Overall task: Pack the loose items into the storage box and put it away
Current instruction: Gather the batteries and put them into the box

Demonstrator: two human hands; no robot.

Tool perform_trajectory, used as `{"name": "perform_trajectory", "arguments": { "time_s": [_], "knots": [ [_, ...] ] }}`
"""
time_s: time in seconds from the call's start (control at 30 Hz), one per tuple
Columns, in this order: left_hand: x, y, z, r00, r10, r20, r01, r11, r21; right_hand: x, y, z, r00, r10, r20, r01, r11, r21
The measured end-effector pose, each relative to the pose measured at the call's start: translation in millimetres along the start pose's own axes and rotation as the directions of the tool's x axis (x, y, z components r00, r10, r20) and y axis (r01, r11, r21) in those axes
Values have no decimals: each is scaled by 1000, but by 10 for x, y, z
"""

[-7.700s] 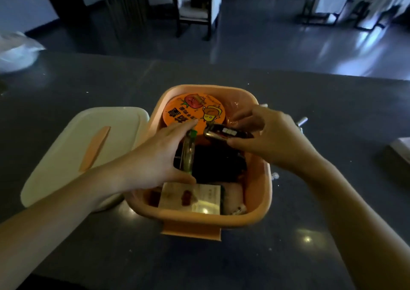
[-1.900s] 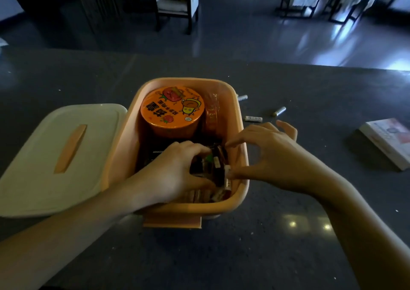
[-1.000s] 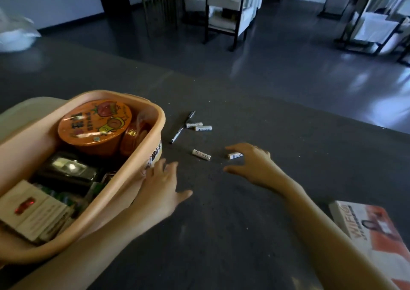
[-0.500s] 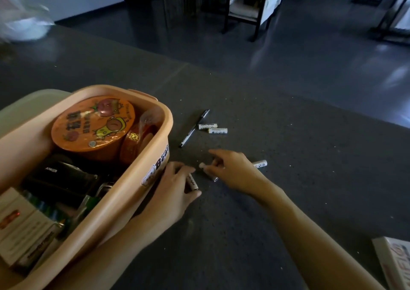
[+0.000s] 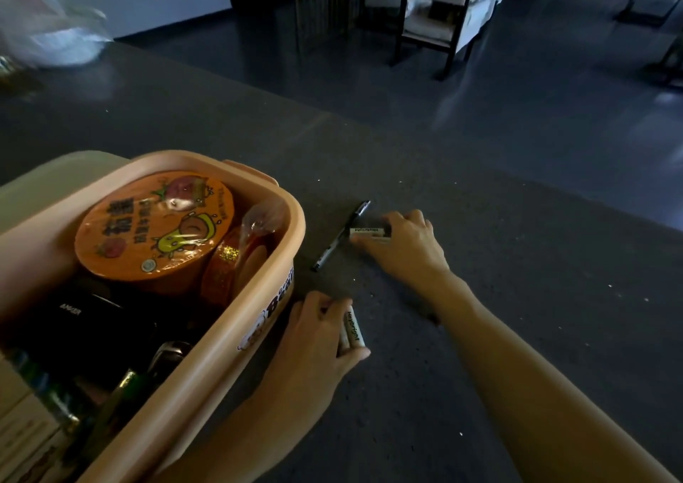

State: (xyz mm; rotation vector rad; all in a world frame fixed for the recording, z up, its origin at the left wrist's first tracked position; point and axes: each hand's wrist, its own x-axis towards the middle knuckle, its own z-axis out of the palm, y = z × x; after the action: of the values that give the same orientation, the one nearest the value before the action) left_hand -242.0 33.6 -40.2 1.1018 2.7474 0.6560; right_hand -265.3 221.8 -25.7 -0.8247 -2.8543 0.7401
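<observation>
Peach plastic storage box sits at counter near-left edge, packed, lid off. Left hand just beside the box wall, grip closed on white batteries. Right hand grip pinching two more batteries beside black pen.

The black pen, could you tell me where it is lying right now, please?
In the head view the black pen lies diagonally on the dark table, just right of the orange storage box, with the right hand and its batteries beside it.
</observation>
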Motion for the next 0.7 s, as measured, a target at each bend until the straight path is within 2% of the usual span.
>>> {"name": "perform_trajectory", "arguments": {
  "time_s": [0.13, 0.23, 0.37, 0.53, 0.6, 0.7],
  "knots": [
    [-23, -20, 20, 1000, -2, -6, 2, 1000, -18, 48, -163, 81, 996, 20, -87, -24, 998, -50],
    [-20, 0, 9, 1000, -21, 7, 22, 999, -45, 47, -190, 101, 995, 4, -96, -4, 1000, 5],
    [-67, -7, -36, 999, -50, -4, 50, 996, -75, -19, -78, 41, 991, -135, 7, 134, 989, 69],
    [-190, -52, -101, 998, -45, -31, 44, 997, -56, -241, 147, -111, 916, -321, 241, 293, 945, 143],
    [-217, -59, -114, 998, -45, -41, 42, 997, -61, -313, 192, -136, 911, -324, 253, 293, 944, 152],
    [-227, -56, -122, 998, -45, -46, 41, 997, -68, -381, 231, -140, 943, -244, 228, 230, 970, 85]
  ]
}}
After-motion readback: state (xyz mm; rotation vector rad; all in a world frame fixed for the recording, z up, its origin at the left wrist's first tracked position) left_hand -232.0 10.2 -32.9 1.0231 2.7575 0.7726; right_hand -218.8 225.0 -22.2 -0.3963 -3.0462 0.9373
